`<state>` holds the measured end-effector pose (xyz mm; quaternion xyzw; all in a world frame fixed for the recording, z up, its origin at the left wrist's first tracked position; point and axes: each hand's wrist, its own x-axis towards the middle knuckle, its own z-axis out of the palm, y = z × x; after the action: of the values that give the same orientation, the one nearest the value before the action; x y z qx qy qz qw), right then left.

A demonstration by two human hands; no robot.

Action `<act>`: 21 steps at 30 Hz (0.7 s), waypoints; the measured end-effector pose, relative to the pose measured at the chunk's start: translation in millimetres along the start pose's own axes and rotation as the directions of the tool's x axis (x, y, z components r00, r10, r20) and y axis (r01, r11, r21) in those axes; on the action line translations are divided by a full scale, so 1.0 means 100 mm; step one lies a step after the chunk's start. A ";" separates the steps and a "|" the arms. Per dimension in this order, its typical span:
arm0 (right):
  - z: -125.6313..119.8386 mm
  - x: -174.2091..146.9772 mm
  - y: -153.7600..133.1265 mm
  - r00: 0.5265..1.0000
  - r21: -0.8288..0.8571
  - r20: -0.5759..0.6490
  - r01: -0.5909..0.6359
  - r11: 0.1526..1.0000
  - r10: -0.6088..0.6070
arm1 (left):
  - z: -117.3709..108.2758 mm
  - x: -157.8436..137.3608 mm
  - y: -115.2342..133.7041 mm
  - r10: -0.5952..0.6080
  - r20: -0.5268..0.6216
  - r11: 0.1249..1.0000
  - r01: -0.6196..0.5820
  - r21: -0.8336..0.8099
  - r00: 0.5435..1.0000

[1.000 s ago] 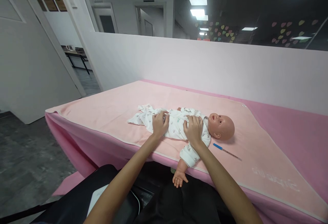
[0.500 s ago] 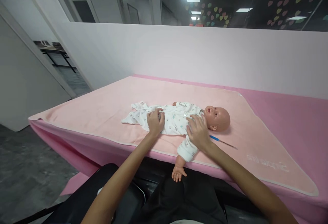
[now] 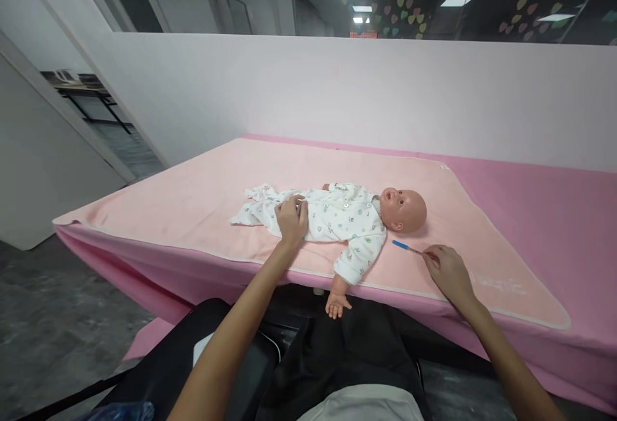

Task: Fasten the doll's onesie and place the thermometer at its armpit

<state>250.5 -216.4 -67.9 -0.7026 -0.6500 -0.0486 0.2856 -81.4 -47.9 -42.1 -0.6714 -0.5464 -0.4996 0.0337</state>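
A baby doll [image 3: 347, 218] in a white printed romper lies on its back on a pale pink blanket [image 3: 202, 202], head to the right. One doll arm hangs over the table's front edge. My left hand [image 3: 292, 218] rests on the doll's hip with curled fingers gripping the romper. My right hand [image 3: 446, 270] is to the right of the doll's head. Its fingertips pinch the near end of a thin stick with a blue tip [image 3: 401, 245], which lies flat on the blanket.
The blanket covers a table draped in a darker pink cloth [image 3: 554, 202], set against a low white partition wall [image 3: 337, 93]. A dark chair and my lap fill the foreground. A doorway and grey floor lie to the left.
My right hand left the doll's chest and moved right to the stick's end. My left hand stayed on the doll's hip. The view shifted slightly downward.
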 end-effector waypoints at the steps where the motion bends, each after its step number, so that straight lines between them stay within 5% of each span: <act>1: -0.05 0.00 -0.03 0.999 0.048 0.014 -0.044 0.998 0.043 | 0.00 0.00 0.00 0.007 -0.001 1.000 -0.007 -0.007 1.000; 5: -0.25 0.06 -0.21 0.966 0.296 -0.003 -0.245 0.923 0.258 | 0.00 0.01 0.00 0.028 -0.015 0.999 -0.029 -0.024 0.999; 11: -0.33 0.24 -0.34 0.938 0.558 -0.028 -0.272 0.784 0.345 | 0.00 0.03 -0.01 0.048 -0.030 0.999 -0.048 -0.007 0.998; 21: -0.26 0.21 -0.31 0.953 0.360 -0.011 -0.280 0.890 0.304 | 0.00 0.03 0.00 0.019 0.007 1.000 -0.019 0.010 1.000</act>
<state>231.8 -209.9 -26.7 -0.7274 -0.5250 0.0892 0.4328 -81.6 -46.3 -39.9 -0.6781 -0.5426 -0.4942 0.0397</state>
